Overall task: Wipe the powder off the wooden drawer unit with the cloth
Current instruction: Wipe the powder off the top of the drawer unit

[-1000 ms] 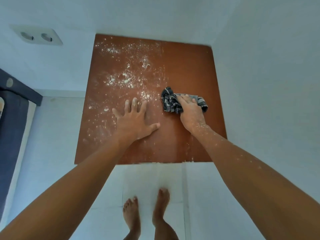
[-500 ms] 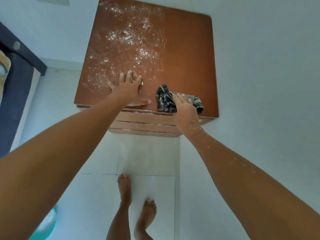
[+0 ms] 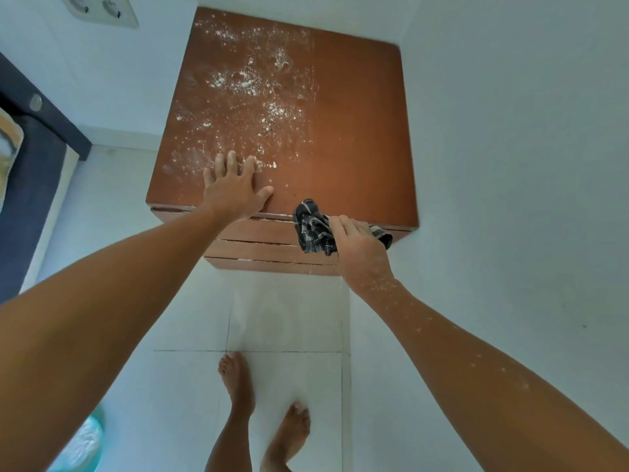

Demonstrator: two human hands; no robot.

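Note:
The wooden drawer unit (image 3: 357,131) stands in a white corner, its brown top seen from above. White powder (image 3: 245,83) is scattered over the left half of the top; the right half looks clean. My left hand (image 3: 231,190) lies flat with fingers spread near the front edge, among the powder. My right hand (image 3: 357,248) grips a dark checked cloth (image 3: 311,226) just past the front edge, in front of the upper drawer fronts (image 3: 258,233). Powder specks cling to my right forearm.
White walls close in behind and to the right of the unit. A double wall socket (image 3: 98,10) sits at the upper left. A dark bed frame (image 3: 30,172) runs along the left. My bare feet (image 3: 238,386) stand on white tiles, and a teal object (image 3: 81,444) lies at the bottom left.
My right hand has dragged the cloth from the middle of the top toward me and over the front edge. The view has pulled back, my feet have shifted, and the drawer fronts show.

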